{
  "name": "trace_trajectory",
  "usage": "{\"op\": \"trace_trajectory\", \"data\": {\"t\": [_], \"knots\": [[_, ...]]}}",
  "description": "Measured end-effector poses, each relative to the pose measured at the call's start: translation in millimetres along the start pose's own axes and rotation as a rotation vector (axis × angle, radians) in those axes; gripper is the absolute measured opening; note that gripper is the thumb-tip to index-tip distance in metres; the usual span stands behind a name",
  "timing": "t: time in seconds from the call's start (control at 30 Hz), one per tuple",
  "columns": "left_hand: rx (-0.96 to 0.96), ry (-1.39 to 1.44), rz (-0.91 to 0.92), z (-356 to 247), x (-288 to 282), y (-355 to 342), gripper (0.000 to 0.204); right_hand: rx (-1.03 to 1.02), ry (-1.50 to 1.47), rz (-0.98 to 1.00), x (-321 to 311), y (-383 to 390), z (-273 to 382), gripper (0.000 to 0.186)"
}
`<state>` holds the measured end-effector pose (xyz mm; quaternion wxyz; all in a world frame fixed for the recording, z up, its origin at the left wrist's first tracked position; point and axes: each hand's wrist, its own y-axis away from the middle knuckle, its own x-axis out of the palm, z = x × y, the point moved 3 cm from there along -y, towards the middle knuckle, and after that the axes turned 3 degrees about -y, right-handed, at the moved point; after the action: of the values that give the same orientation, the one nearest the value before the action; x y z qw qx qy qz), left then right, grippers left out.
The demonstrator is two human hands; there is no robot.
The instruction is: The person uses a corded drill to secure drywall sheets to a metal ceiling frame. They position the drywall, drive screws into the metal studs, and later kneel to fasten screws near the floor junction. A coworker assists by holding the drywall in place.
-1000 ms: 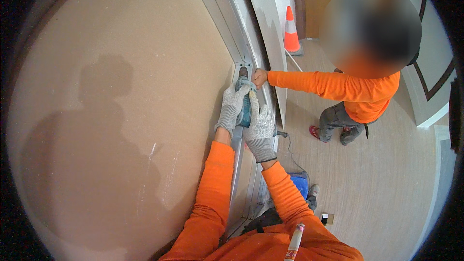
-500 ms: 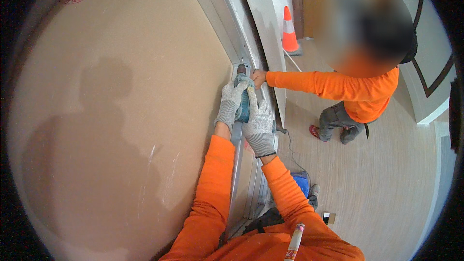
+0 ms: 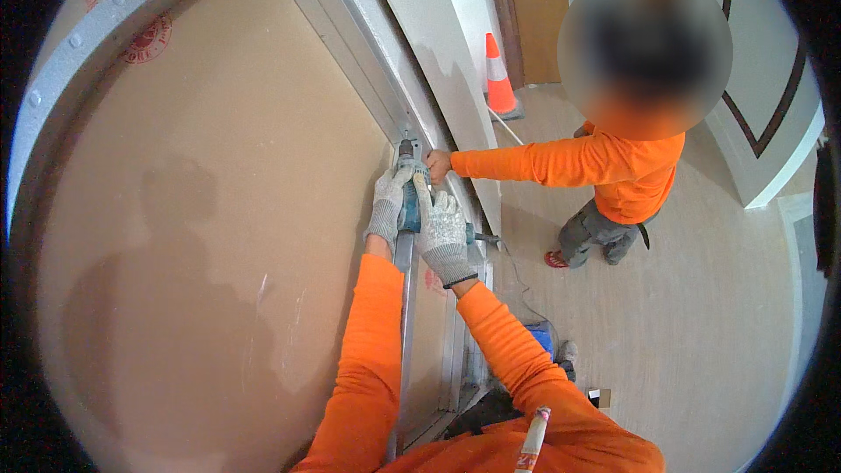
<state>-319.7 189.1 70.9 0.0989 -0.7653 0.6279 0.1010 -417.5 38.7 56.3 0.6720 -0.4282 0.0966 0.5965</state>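
Note:
A blue-green corded power drill (image 3: 409,212) points away from me, its chuck up against the metal channel (image 3: 372,61) where it meets the upright frame. My left hand (image 3: 386,203), in a grey knitted glove, is closed around the drill's left side. On the other side my right hand (image 3: 444,232), gloved the same way, is wrapped over the drill body, hiding part of it. The drill's handle (image 3: 484,237) sticks out to the right past my right hand. Beside the chuck, a co-worker's bare hand (image 3: 439,165) rests on the frame.
A tan board (image 3: 201,298) fills the left side. The co-worker in an orange sleeve (image 3: 543,163) stands to the right, arm stretched across. Behind are an orange-and-white cone (image 3: 498,74) and a white panel (image 3: 438,61). A cord (image 3: 524,285) hangs toward a blue object (image 3: 541,336).
My view has shifted, so the scene sits lower and further left. Both my hands stay on the drill at the same corner. The co-worker's head and body have turned slightly.

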Motion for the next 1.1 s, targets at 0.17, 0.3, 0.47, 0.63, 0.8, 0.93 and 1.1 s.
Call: {"op": "trace_trajectory", "data": {"t": [0.17,0.3,0.47,0.63,0.8,0.93,1.1], "knots": [[0.009,0.164,0.028,39,-23,-15,0.028,0.036,-0.153,0.058,10,8,13,0.099],[0.000,0.069,-0.034,32,-6,-10,0.028,0.176,-0.059,0.111,14,4,1,0.101],[-0.012,0.068,-0.027,19,-6,-1,0.032,0.103,-0.142,0.018,28,2,-5,0.104],[0.010,-0.015,-0.056,26,-18,-8,0.032,0.112,-0.164,0.074,22,3,5,0.106],[0.016,-0.028,-0.051,18,-10,-3,0.043,0.129,-0.152,0.095,18,1,1,0.109],[0.007,-0.014,-0.058,6,-8,6,0.043,0.120,-0.180,0.064,11,3,3,0.110],[0.032,-0.042,-0.073,7,-18,11,0.037,0.101,-0.190,0.063,-4,11,19,0.097]]}}
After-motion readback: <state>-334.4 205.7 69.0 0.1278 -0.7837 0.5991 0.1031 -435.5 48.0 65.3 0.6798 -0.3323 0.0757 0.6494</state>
